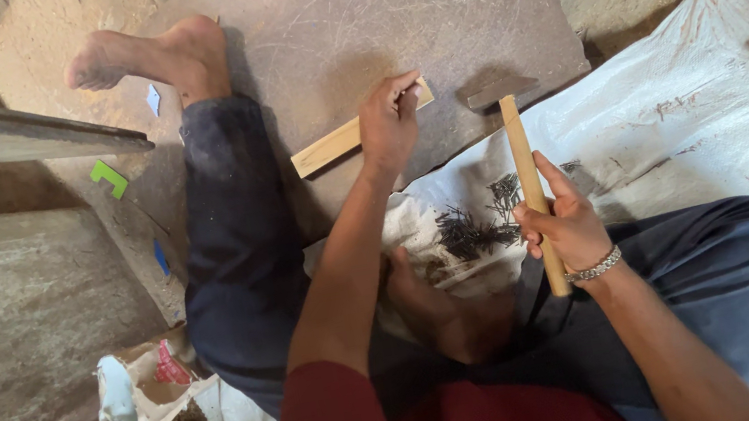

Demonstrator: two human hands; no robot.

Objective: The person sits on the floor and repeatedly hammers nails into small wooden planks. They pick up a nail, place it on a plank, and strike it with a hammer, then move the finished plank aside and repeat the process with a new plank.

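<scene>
The left hand [389,125] pinches a wooden strip [329,147] on the stone slab [422,10]; the right hand [568,227] grips the hammer [523,165], so nailing seems underway; the next strike needs careful aim.

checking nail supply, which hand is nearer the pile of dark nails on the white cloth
Right. The right hand, gripping the hammer, sits just beside the pile of nails; the left hand is farther up, on the wood strip.
</scene>
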